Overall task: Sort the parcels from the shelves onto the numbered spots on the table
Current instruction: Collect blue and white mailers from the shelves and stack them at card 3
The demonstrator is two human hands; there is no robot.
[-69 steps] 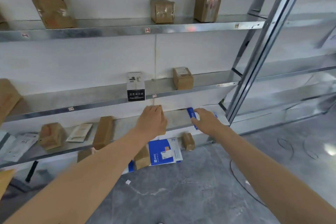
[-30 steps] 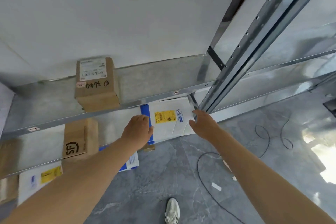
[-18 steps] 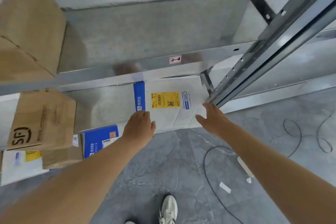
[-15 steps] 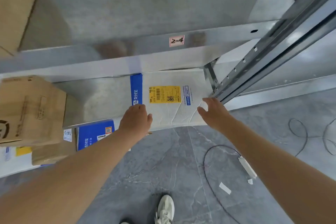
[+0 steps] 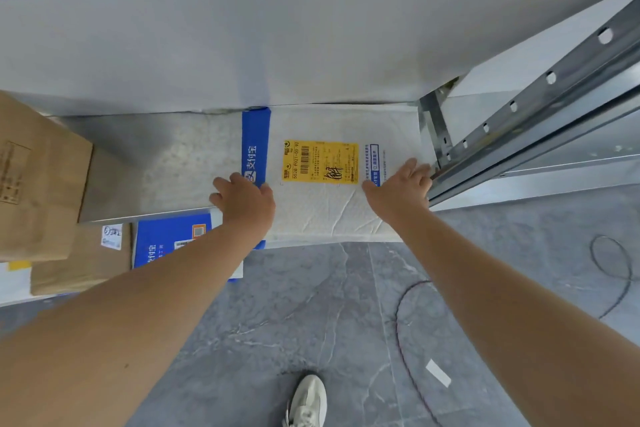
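Parcel [image 5: 329,215] lies on shelf [image 5: 156,163], left hand [image 5: 244,199] gripping, right hand [image 5: 398,192] pressing.

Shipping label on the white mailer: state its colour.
Yellow label with black print, seen in the head view.
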